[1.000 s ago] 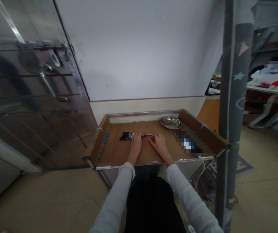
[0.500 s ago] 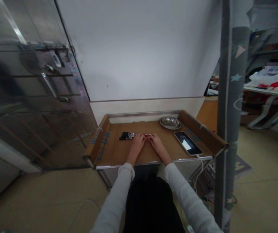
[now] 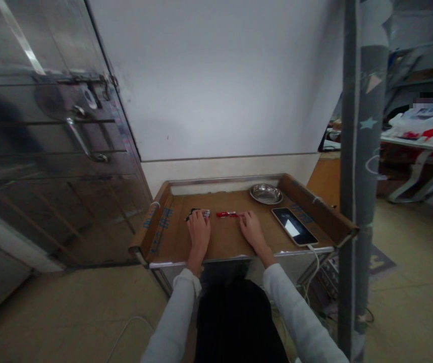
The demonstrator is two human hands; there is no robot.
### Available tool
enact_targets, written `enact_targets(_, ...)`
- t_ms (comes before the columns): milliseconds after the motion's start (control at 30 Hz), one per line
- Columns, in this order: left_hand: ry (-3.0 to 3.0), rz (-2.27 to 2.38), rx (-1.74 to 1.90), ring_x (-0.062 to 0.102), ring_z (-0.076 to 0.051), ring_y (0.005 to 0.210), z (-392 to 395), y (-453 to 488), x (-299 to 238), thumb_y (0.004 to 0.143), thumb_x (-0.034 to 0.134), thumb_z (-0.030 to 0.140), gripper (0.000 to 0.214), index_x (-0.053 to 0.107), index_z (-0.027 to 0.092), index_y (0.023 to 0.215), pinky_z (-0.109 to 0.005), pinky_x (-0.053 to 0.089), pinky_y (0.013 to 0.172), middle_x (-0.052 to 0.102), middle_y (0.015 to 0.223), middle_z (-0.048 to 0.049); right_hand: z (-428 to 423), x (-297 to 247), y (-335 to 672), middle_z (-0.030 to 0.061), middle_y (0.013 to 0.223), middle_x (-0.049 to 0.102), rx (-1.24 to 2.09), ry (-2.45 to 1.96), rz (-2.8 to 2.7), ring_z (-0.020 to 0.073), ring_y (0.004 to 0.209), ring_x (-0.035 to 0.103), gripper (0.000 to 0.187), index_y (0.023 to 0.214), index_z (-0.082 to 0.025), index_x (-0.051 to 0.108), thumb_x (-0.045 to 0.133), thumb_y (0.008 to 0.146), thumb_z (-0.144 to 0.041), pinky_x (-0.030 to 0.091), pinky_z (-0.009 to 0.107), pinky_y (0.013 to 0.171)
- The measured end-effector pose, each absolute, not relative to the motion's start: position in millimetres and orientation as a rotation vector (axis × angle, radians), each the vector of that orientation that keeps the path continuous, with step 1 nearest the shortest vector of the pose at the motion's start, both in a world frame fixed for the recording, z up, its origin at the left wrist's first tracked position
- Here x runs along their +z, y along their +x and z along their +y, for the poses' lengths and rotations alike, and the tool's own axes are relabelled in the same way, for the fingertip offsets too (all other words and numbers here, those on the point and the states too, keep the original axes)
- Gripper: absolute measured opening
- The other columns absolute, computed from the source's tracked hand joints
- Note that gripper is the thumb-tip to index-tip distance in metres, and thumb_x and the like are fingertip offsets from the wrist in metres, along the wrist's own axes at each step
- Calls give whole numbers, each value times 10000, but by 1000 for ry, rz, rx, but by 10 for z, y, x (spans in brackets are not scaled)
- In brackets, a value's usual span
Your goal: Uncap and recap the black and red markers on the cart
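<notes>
Side by side on the brown cardboard tray top lie a group of black markers at left and red markers in the middle. My left hand rests over the black markers from the near side, its fingers apart and bent down onto them, hiding much of the group. At the right end of the red markers is my right hand, its forefinger reaching out to touch them and its other fingers loosely bent. How many markers each group has cannot be made out.
A round metal dish stands at the back right. Nearer lies a phone with a white cable hanging over the front edge. Raised cardboard sides border the tray top, and a wrapped post rises at right.
My left hand has left the red markers and moved left onto the black ones. My right hand has shifted slightly right, so the red markers now show between the hands.
</notes>
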State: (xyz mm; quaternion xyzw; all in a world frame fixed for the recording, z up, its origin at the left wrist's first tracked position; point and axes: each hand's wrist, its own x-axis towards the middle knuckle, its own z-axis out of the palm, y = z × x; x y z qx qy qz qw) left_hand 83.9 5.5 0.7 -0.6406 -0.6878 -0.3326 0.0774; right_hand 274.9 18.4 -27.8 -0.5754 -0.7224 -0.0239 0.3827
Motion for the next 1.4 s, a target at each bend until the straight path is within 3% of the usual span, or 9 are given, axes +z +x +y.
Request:
enact_targets(67,-1791,-2189,-1012,502,-250,1058,-40,635,0,858,475,203,257,557,182,1101,-392,404,867,565,1127,-108,71,-244,2765,106,922,572,-109,-1516,-1948,227,890,504,218,913,-162,604,388,887,-180,388,341,799)
enact_targets(233,-2077,-2153,-828,520,-262,1025,-175,309,-47,857,496,238,174,615,219,984,-423,398,879,600,1052,-84,-54,-163,2581,110,973,573,-81,-1502,-2026,237,909,500,200,921,-186,601,405,884,-187,365,355,790)
enact_targets(433,-2091,-1997,-879,480,-266,1071,-103,271,-12,830,538,202,352,544,256,1177,-413,394,880,533,1179,-102,0,-169,2268,93,1003,577,106,-1338,-2005,232,973,497,197,933,-210,611,429,868,-177,376,372,836)
enact_targets(633,-2245,-1974,-751,485,-261,1029,-85,243,-51,840,558,286,163,654,263,970,-411,371,877,603,1031,-72,19,-204,2102,101,1013,585,271,-1178,-1881,216,994,515,203,955,-197,596,408,888,-232,398,383,902)
enact_targets(800,-2493,-1881,-1057,571,-186,912,-187,418,-3,877,514,315,190,662,268,986,-337,417,850,619,952,-35,82,-218,1991,107,1040,617,612,-1148,-1563,211,1019,547,275,991,-179,581,378,899,-340,391,397,944)
enact_targets(900,-2570,-1741,-1374,592,-161,896,-174,633,121,867,534,293,193,652,254,1015,-291,449,842,616,978,-33,111,-187,2013,56,924,654,1079,-1060,-1254,177,863,609,237,927,-193,602,437,854,-348,475,323,793)
enact_targets(1033,-2287,-1744,-1843,601,-170,937,-117,926,236,831,584,274,308,573,201,1130,-300,480,844,625,1058,-68,105,-114,2138,12,746,658,1631,-777,-897,118,627,593,122,850,-188,610,526,780,-242,486,242,624)
enact_targets(1267,-2514,-1628,-1759,565,-175,1103,-117,1150,276,875,499,224,298,583,228,1161,-341,430,986,615,1197,-60,45,-70,2306,35,764,681,1747,-663,-787,146,745,648,138,771,-195,576,452,821,-164,539,302,754)
enact_targets(1400,-2425,-1643,-2072,615,-167,987,-59,1085,392,839,550,239,331,591,202,1166,-327,475,913,650,1131,-69,21,-19,2387,58,891,697,1832,-567,-631,132,874,659,162,867,-171,593,435,843,-143,543,278,824)
